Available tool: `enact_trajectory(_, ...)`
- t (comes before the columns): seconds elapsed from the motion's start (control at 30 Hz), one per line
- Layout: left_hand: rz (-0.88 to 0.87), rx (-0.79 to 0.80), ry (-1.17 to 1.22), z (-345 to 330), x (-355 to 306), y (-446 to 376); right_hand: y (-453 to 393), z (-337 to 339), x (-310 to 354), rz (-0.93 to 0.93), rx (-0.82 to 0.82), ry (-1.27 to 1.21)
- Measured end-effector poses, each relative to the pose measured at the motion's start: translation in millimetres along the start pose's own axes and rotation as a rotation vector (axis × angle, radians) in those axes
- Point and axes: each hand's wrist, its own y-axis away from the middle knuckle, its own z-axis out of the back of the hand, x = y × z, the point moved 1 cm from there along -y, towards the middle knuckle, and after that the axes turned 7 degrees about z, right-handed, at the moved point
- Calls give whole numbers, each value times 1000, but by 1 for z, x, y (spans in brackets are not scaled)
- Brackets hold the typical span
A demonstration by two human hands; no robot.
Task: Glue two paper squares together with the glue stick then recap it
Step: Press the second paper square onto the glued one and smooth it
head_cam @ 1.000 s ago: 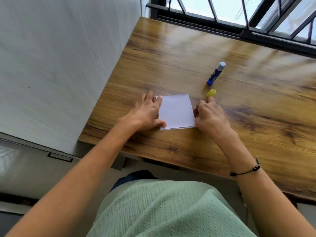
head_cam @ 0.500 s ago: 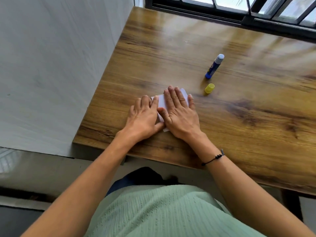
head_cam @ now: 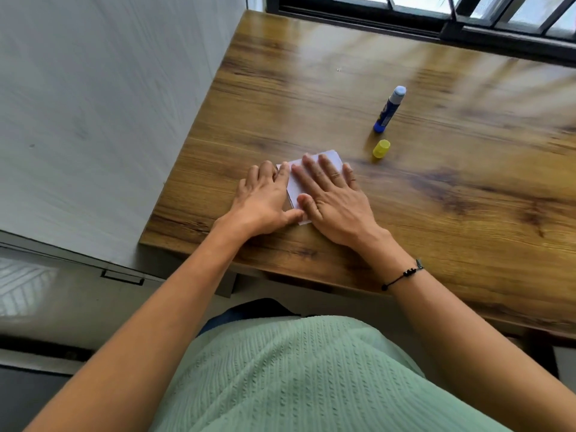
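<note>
Paper squares point(head_cam: 331, 158) lie stacked near the tabletop's point(head_cam: 467, 198) front edge, right hand point(head_cam: 332, 199) flat on top, left hand point(head_cam: 265, 201) pinning the 9 o'clock edge. Press evenly outward. Glue stick point(head_cam: 389, 110) and cap point(head_cam: 381, 148) wait at 1 o'clock.

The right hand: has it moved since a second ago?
Yes. The right hand left the yellow cap and slid left onto the paper, now pressing flat.
</note>
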Motion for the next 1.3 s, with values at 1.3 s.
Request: enact_trajectory(1.3, -172, 56, 742, 57, -67, -65, -13, 55, -42, -271, -470, -684)
